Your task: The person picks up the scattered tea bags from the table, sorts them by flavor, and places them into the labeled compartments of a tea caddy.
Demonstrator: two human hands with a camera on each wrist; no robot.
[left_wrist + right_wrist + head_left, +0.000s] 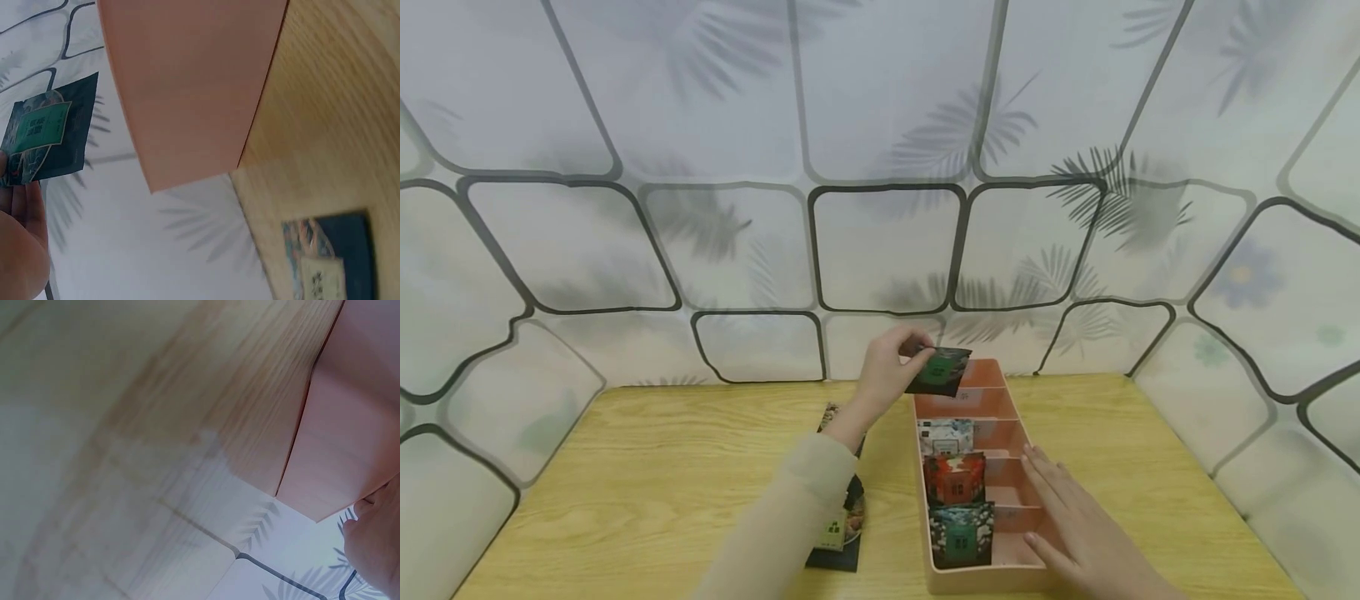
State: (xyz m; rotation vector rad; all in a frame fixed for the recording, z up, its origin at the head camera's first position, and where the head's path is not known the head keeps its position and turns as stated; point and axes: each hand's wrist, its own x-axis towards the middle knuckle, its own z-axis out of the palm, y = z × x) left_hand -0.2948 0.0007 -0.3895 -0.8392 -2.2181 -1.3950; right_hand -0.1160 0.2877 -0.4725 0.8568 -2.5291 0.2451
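My left hand (891,367) pinches a dark sachet with a green label (942,372) by its edge, above the far end of a pink divided box (925,577). In the left wrist view the same sachet (53,131) is tilted beside the box's outer side wall (194,94). The straight fingers of my right hand (1078,525) rest along the box's right rim, thumb over the near compartment. Inside stand a dark sachet with a teal label (961,537), a red sachet (957,481) and a whitish sachet (947,437), each in its own compartment.
More sachets (831,537) lie in a row on the wooden table (685,483), left of the box and partly hidden by my left forearm. A patterned cloth wall (887,250) rises right behind the table's far edge.
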